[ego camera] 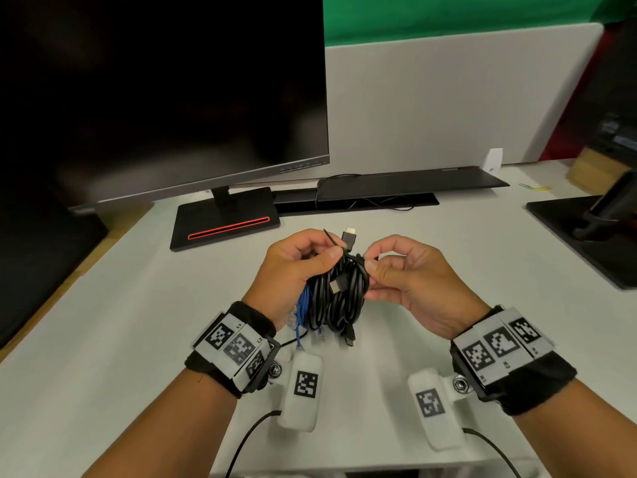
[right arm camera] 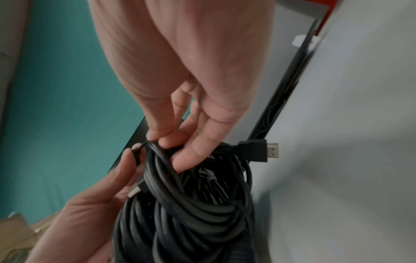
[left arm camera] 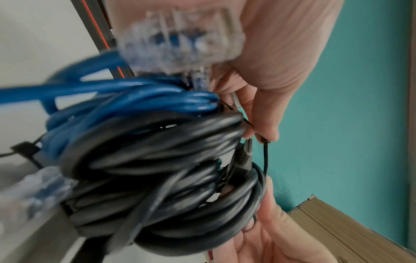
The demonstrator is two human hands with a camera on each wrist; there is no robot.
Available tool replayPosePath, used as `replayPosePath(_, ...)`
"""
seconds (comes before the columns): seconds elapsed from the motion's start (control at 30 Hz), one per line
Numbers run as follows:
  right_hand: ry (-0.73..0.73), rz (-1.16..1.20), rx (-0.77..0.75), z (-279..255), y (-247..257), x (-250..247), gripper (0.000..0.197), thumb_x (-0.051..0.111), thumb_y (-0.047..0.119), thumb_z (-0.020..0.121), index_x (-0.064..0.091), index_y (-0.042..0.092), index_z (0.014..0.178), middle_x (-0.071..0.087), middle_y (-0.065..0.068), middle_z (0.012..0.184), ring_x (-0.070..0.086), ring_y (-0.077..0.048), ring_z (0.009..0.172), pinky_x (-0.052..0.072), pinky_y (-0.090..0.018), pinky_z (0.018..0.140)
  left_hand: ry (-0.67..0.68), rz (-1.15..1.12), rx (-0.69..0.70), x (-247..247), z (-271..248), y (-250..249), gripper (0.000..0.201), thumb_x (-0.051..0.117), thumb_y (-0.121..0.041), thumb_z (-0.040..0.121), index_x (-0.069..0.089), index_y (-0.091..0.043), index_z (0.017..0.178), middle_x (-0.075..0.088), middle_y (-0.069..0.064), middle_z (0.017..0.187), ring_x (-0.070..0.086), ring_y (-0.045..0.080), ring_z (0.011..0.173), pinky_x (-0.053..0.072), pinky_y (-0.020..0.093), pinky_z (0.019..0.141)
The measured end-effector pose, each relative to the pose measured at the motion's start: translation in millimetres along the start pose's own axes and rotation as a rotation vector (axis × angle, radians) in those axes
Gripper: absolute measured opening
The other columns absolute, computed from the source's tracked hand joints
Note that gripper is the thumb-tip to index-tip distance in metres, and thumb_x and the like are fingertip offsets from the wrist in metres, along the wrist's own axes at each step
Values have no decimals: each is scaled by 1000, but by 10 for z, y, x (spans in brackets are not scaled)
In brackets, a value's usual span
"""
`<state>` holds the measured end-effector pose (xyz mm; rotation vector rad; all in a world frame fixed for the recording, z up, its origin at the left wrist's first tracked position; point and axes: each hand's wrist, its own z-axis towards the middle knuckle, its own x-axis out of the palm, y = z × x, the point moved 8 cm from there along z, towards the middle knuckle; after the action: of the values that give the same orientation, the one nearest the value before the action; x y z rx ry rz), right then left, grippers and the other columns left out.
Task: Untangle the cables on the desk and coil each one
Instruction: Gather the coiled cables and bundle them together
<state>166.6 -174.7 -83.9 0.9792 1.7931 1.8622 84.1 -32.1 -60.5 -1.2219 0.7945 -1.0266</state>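
Note:
A coiled black cable [ego camera: 341, 301] with a blue network cable [ego camera: 304, 305] bundled against its left side hangs above the white desk [ego camera: 138, 322]. My left hand [ego camera: 324, 257] grips the top of the bundle, thumb across the front. My right hand [ego camera: 371, 262] pinches a thin black tie [ego camera: 356, 259] that crosses the top of the coil. An HDMI plug [ego camera: 349, 236] sticks up between the hands. In the left wrist view the blue cable [left arm camera: 135, 99] lies over the black coil [left arm camera: 157, 178], with a clear plug [left arm camera: 180, 39] blurred. The right wrist view shows the black coil [right arm camera: 191, 213] and HDMI plug [right arm camera: 258, 151].
A dark monitor [ego camera: 162, 91] on a black base [ego camera: 224, 225] stands at the back left. A flat black device [ego camera: 410, 182] with thin wires lies behind the hands. Another black stand base [ego camera: 593, 232] sits at the right. A cardboard box [left arm camera: 349, 227] shows off the desk.

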Motion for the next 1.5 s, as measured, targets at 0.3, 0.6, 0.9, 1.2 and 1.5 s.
replayPosePath(0.3, -3, -267, -92, 33, 162, 144, 16, 68, 0, 89, 74, 11, 80, 64, -30, 80, 66, -27, 72, 61, -33, 66, -7, 21, -9, -41, -5, 50, 14, 72, -13, 80, 77, -25, 77, 76, 1, 97, 69, 19, 90, 56, 26, 82)
replayPosePath(0.6, -54, -281, -123, 86, 178, 221, 8, 68, 1, 89, 72, 6, 85, 70, -9, 71, 68, -16, 64, 58, -27, 62, -49, 235, 84, -17, -48, -89, 10, 71, -4, 88, 71, 3, 95, 72, -7, 87, 65, 5, 82, 52, 18, 78)
replayPosePath(0.9, -150, -113, -22, 19, -35, 83, 20, 73, 7, 87, 53, 9, 88, 64, -8, 70, 72, -21, 70, 59, -30, 64, -244, 304, 2, -81, -71, -167, 18, 65, -14, 94, 79, -8, 84, 77, -2, 85, 71, 15, 87, 55, 31, 87)
replayPosePath(1.2, -112, -9, 301, 29, -410, 24, 76, 83, 39, 75, 46, 13, 136, 71, -3, 110, 69, -19, 92, 56, -39, 86, -322, -321, -216, -393, -227, 150, 29, 53, -34, 99, 74, -14, 92, 71, 6, 90, 62, 15, 71, 38, 28, 52)
replayPosePath(1.5, -344, -129, 308, 119, -455, -310, 26, 70, 11, 78, 68, 5, 103, 76, -13, 90, 74, -27, 78, 53, -29, 56, -512, 147, -269, -286, -233, 387, 35, 61, -14, 94, 69, -16, 60, 71, -8, 70, 61, 5, 67, 44, 31, 73)
